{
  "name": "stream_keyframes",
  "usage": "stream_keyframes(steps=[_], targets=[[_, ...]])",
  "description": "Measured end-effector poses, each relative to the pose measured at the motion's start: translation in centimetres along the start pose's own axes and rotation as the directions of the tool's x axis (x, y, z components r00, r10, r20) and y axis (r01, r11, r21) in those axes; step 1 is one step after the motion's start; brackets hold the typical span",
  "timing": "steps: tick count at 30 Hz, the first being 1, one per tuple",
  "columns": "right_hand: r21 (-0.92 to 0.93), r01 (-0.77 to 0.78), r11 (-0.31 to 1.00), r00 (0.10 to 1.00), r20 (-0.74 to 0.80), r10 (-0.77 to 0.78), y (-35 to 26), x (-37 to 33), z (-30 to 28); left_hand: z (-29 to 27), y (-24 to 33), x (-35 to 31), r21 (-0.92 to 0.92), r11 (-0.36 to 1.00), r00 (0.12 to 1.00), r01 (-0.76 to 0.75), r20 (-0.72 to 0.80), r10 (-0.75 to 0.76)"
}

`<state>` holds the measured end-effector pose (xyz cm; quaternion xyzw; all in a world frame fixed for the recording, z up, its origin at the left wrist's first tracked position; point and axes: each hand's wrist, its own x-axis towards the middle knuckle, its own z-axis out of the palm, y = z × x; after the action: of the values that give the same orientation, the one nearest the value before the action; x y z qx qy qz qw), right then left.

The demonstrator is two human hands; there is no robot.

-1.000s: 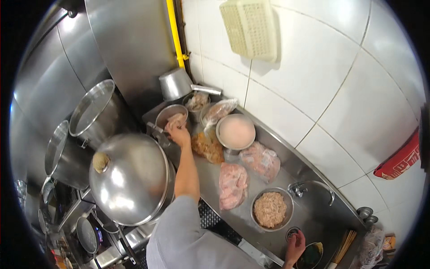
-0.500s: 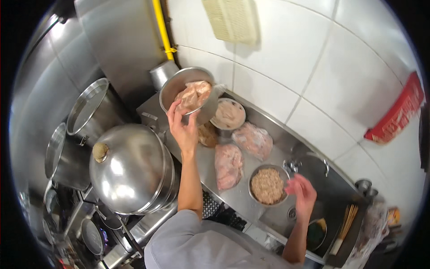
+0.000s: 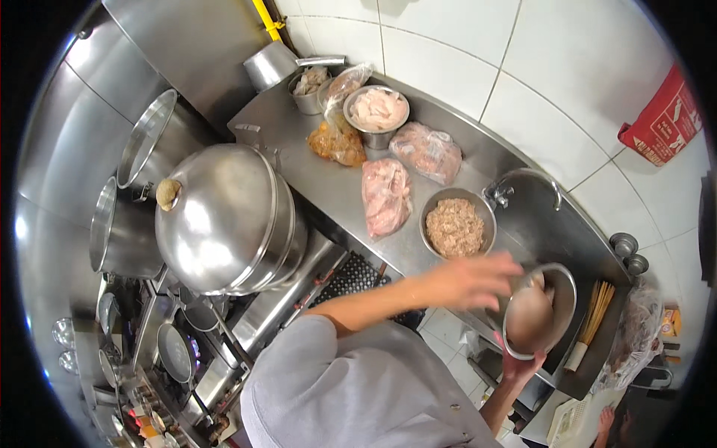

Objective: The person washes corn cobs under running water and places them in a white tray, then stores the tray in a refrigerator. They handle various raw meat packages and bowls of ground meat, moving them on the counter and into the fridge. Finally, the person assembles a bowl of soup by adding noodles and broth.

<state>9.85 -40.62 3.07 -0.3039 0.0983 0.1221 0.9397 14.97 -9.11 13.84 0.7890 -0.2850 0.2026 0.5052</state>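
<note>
A steel bowl [image 3: 556, 302] holding pale pink raw meat [image 3: 529, 317] hangs tilted over the sink [image 3: 545, 231] at the right end of the counter. My left hand [image 3: 470, 280] reaches across from the left and grips the bowl's near rim. From underneath, my right hand [image 3: 519, 366] supports the bowl, with only its fingers showing below the rim. My grey-sleeved shoulders fill the lower middle of the view.
On the steel counter [image 3: 328, 179] stand a bowl of minced meat [image 3: 455, 224], two bags of raw meat [image 3: 385, 194], a bowl of pale slices [image 3: 377, 110] and an orange bag [image 3: 336, 143]. A large domed lid [image 3: 216, 216] and tall pots [image 3: 153, 142] are to the left. A faucet [image 3: 499, 194] and chopsticks [image 3: 594, 321] flank the sink.
My left hand has carried the steel bowl of meat from the back of the counter over to the sink. My right hand has come up under it.
</note>
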Motion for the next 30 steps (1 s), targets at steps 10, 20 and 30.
stream_keyframes(steps=[10,20,30], targets=[[-0.038,0.298,0.954,0.901,-0.318,-0.294,-0.9,-10.6,-6.5,-26.6,-25.1,-5.4,0.156,0.333,0.275,0.930,-0.895,-0.352],[0.000,0.382,0.924,0.862,-0.361,-0.356,0.7,-8.3,-3.5,-36.9,-30.8,-6.6,-0.056,0.457,0.099,0.888,-0.946,-0.309],[-0.041,0.380,0.924,0.838,-0.409,-0.363,2.1,-5.8,0.0,-40.1,-30.1,-5.2,0.159,0.518,0.278,0.841,-0.947,-0.160]])
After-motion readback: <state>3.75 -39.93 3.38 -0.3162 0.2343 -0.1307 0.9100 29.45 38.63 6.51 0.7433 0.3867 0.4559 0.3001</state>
